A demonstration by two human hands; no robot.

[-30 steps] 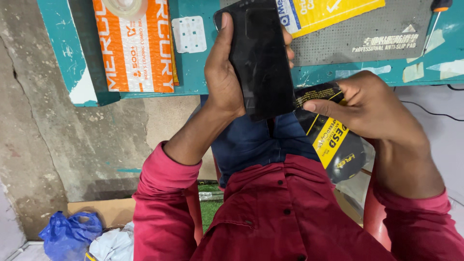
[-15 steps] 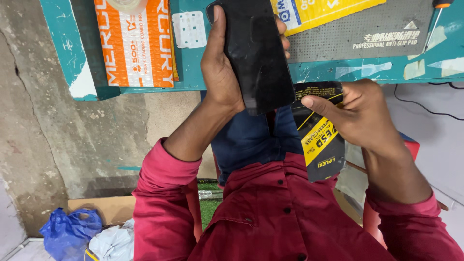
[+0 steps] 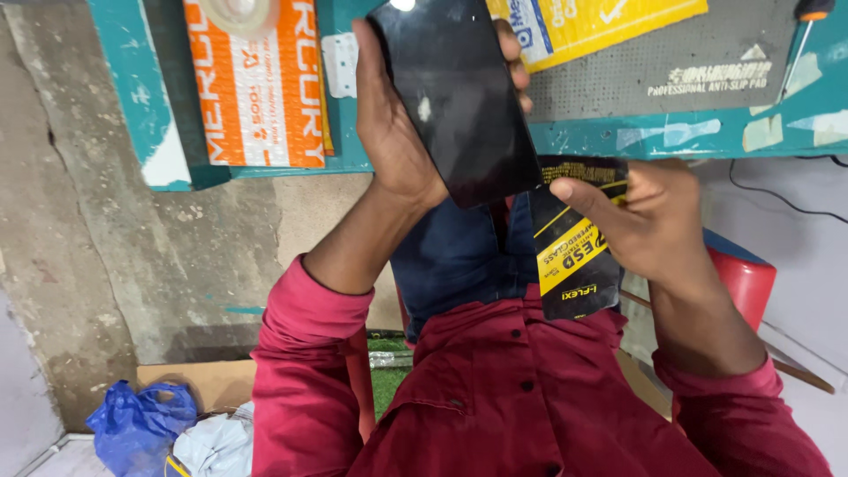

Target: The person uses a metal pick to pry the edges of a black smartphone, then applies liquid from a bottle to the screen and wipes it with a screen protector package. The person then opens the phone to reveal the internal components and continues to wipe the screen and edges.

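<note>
While phone steady — packet lower.

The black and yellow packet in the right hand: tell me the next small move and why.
Probably bring the black and yellow packet up onto the teal table edge. The right hand pinches it low over the lap, partly behind the dark phone, which the left hand holds with its glossy face up. Resting it there would likely ease opening it.

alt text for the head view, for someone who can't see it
Seen from above, a person's left hand holds a black phone at the edge of a teal workbench, while the right hand holds a black and yellow packet beside it.
</note>
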